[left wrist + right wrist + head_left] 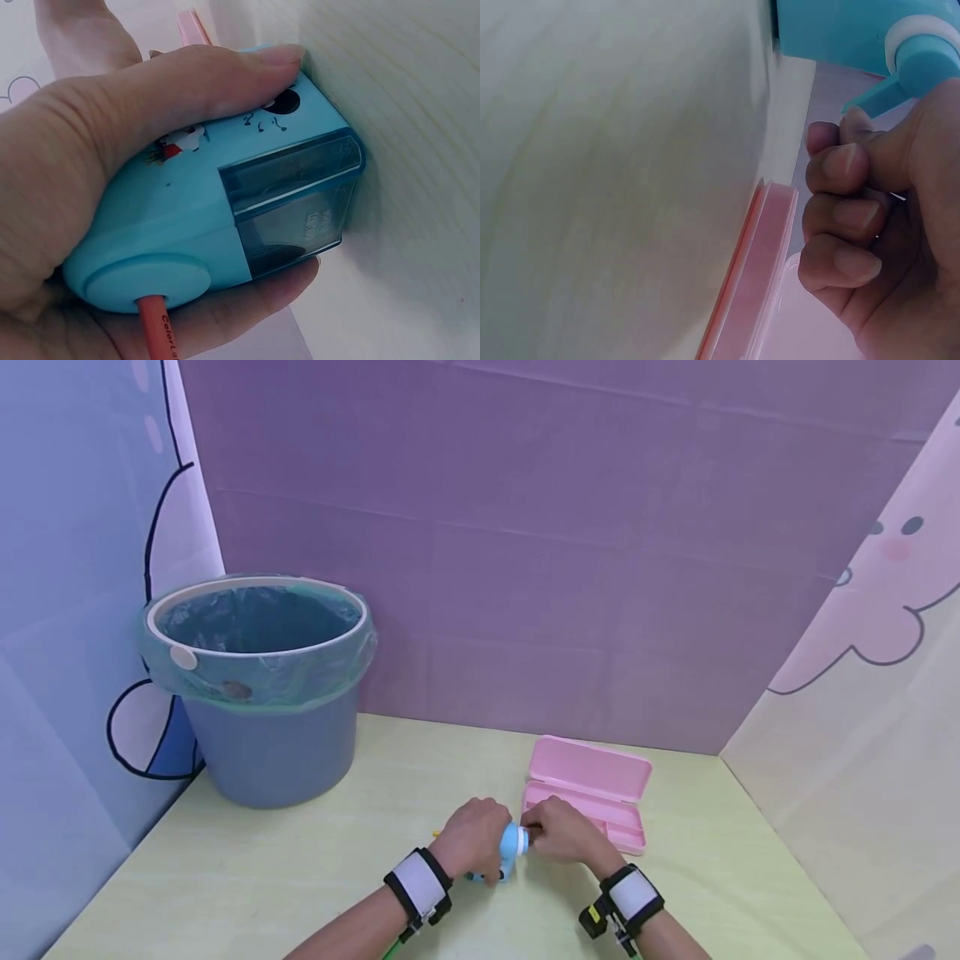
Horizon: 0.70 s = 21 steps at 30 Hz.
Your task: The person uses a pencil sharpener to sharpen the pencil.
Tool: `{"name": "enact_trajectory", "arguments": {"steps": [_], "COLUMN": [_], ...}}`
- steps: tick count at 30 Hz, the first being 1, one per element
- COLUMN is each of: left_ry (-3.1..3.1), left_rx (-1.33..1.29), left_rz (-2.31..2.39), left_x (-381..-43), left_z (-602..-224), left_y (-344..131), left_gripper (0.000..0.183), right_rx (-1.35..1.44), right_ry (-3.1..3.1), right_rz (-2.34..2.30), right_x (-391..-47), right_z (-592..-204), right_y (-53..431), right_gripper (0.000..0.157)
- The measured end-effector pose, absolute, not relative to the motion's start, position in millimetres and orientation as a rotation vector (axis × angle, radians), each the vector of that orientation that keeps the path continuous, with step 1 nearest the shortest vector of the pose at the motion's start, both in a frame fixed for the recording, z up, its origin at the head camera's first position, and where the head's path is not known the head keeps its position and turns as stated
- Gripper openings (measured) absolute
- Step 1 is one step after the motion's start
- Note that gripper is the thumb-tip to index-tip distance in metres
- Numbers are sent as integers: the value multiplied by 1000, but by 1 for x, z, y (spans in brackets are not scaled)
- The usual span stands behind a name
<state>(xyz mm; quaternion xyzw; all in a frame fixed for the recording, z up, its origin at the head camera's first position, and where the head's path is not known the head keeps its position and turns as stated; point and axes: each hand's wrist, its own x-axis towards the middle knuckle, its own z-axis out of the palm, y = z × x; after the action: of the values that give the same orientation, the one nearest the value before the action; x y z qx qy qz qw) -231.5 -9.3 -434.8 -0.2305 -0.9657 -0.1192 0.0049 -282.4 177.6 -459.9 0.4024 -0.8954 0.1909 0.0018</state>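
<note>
My left hand grips a light blue crank pencil sharpener on the table, thumb across its printed side and fingers beneath. A clear dark shavings drawer shows on it. Out of its round front sticks an orange-red pencil, whose far end is cut off in the left wrist view. On the opposite side, my right hand pinches the blue crank handle between thumb and curled fingers. Its knob end is hidden in the fingers. Just behind the right hand lies an open pink pencil case.
A blue-grey bucket lined with a greenish plastic bag stands at the back left of the pale table. A purple backdrop closes off the rear, with printed sheets at both sides. The pencil case's lid leans back toward it.
</note>
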Motion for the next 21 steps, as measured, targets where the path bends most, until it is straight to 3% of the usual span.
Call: {"name": "enact_trajectory", "arguments": {"steps": [21], "left_ry": [-3008], "left_rx": [-737], "left_rz": [-374], "left_x": [-231], "left_z": [-436], "left_y": [-9], "left_gripper": [45], "right_rx": [1232], "right_ry": [-2892], "right_rz": [559], "right_x": [-260], "right_z": [-473], "right_y": [178], "right_gripper": [31]}}
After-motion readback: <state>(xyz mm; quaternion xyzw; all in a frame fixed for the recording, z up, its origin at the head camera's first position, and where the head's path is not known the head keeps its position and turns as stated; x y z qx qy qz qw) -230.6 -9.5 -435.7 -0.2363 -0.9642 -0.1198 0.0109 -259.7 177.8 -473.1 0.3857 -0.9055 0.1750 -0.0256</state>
